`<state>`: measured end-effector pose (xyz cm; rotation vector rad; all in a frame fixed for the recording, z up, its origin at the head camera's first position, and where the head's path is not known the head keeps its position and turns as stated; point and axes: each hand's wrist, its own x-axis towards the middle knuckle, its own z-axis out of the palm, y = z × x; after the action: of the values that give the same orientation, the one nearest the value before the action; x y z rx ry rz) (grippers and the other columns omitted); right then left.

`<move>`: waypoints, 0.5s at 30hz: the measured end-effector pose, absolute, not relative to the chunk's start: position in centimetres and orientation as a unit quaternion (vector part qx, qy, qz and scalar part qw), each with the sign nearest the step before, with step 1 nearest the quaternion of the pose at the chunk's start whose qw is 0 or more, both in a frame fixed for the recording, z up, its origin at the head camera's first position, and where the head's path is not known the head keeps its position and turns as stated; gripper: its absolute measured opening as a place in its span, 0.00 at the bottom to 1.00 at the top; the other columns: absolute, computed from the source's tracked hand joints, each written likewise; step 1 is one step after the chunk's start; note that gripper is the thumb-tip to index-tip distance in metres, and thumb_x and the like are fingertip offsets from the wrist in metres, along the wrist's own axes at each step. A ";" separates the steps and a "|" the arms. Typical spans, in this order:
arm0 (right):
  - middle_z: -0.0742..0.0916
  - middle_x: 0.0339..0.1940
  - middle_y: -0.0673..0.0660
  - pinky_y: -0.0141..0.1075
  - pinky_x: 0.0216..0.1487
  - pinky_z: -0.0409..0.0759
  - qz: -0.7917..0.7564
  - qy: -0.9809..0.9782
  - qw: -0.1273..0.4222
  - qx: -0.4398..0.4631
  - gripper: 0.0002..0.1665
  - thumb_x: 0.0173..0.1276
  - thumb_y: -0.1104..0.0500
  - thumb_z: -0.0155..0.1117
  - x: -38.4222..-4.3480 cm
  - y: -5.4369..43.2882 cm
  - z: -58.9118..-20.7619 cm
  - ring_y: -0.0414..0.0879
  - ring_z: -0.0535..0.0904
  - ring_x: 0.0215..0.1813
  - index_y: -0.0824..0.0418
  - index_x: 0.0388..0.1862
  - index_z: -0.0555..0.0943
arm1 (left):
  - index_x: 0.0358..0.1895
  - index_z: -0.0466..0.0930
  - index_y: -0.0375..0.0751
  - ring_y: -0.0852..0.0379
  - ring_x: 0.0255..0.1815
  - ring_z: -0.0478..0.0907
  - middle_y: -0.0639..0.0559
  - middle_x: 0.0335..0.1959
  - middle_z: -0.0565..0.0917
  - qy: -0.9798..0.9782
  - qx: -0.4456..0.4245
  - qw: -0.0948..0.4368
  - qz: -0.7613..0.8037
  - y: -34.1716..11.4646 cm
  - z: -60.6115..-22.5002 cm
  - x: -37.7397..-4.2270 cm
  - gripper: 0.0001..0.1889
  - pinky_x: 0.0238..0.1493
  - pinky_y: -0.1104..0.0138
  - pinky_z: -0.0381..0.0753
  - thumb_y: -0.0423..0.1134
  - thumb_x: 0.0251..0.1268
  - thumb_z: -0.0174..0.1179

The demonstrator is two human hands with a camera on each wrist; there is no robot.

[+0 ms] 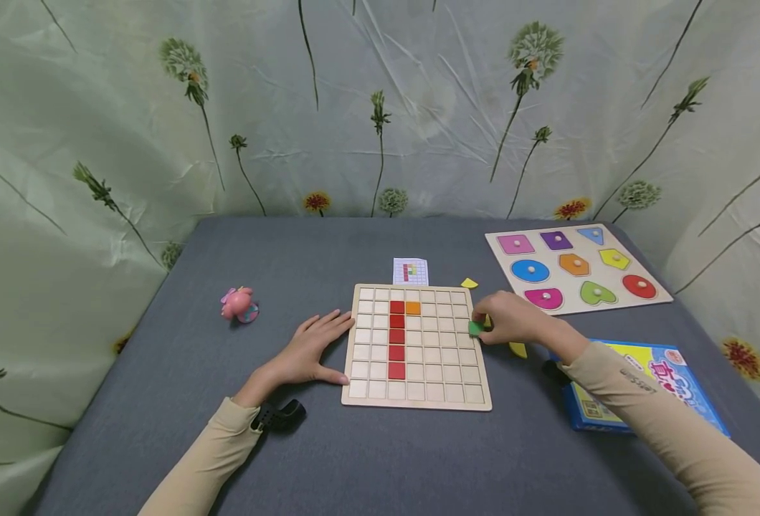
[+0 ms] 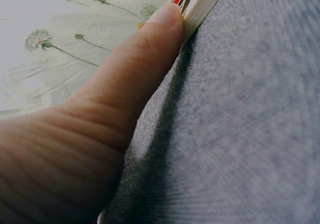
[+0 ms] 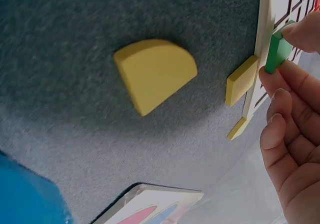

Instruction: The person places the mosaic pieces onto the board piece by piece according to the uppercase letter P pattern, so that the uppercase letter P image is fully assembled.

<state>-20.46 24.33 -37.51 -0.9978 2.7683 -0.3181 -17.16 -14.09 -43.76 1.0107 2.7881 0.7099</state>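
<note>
A wooden grid board (image 1: 419, 407) lies on the table, with a column of several red tiles (image 1: 396, 352) and one orange tile (image 1: 412, 308) in its cells. My left hand (image 1: 305, 351) rests at the board's left side, fingers extended; in the left wrist view its thumb (image 2: 145, 48) touches the board's edge. At the right edge, my right hand (image 1: 515, 319) pinches a green tile (image 3: 279, 48) between thumb and fingers, held tilted beside the board. Near that hand lie a yellow quarter-round piece (image 3: 156, 76) and two other yellow pieces, one a yellow block (image 3: 241, 81).
Behind the board is a small pattern card (image 1: 410, 272). A shape puzzle board (image 1: 586, 304) with knobbed pieces lies at the back right. A blue and yellow box (image 1: 690, 380) sits under the right forearm. A pink toy figure (image 1: 239, 305) stands at left.
</note>
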 end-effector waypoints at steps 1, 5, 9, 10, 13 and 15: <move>0.83 0.23 0.47 0.26 0.28 0.69 -0.110 0.930 0.090 -0.340 0.07 0.53 0.56 0.70 -20.5 24.2 -37.5 0.34 0.69 0.24 0.57 0.29 0.84 | 0.72 0.56 0.43 0.43 0.76 0.51 0.46 0.74 0.60 0.913 0.332 0.045 0.233 -14.1 -43.8 -17.2 0.54 0.70 0.42 0.47 0.59 0.40 0.71; 0.83 0.23 0.46 0.26 0.29 0.70 -0.114 0.923 0.081 -0.358 0.06 0.52 0.56 0.71 -20.5 23.9 -37.7 0.34 0.68 0.24 0.57 0.28 0.84 | 0.72 0.56 0.43 0.43 0.76 0.51 0.46 0.74 0.60 0.913 0.335 0.043 0.230 -14.1 -43.9 -17.3 0.54 0.70 0.43 0.47 0.60 0.40 0.70; 0.83 0.22 0.46 0.26 0.30 0.70 -0.110 0.919 0.068 -0.373 0.06 0.51 0.56 0.71 -20.6 23.4 -37.9 0.33 0.68 0.24 0.56 0.27 0.83 | 0.72 0.56 0.43 0.43 0.76 0.51 0.46 0.74 0.60 0.913 0.334 0.044 0.229 -14.2 -44.0 -17.3 0.54 0.70 0.43 0.47 0.60 0.40 0.70; 0.83 0.22 0.46 0.26 0.30 0.70 -0.108 0.918 0.065 -0.376 0.06 0.51 0.57 0.71 -20.7 23.3 -37.9 0.33 0.68 0.24 0.57 0.28 0.83 | 0.72 0.56 0.43 0.43 0.76 0.51 0.46 0.74 0.60 0.913 0.333 0.045 0.230 -14.2 -44.0 -17.3 0.54 0.70 0.43 0.47 0.60 0.40 0.71; 0.83 0.22 0.46 0.26 0.29 0.70 -0.110 0.919 0.067 -0.373 0.07 0.50 0.56 0.71 -20.7 22.9 -37.9 0.33 0.68 0.24 0.57 0.28 0.84 | 0.73 0.56 0.43 0.43 0.76 0.51 0.46 0.74 0.59 0.913 0.333 0.047 0.230 -14.2 -43.9 -17.3 0.54 0.70 0.43 0.47 0.60 0.40 0.70; 0.83 0.22 0.47 0.26 0.28 0.69 -0.112 0.918 0.068 -0.375 0.07 0.50 0.57 0.70 -20.7 22.6 -37.9 0.33 0.67 0.23 0.58 0.29 0.84 | 0.72 0.56 0.43 0.43 0.76 0.51 0.46 0.74 0.59 0.913 0.333 0.048 0.230 -14.2 -43.9 -17.3 0.54 0.70 0.43 0.47 0.60 0.40 0.70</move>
<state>-20.68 22.62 -37.87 -1.1302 2.7648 -0.3360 -17.29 -14.21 -43.88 1.0144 2.7839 0.7024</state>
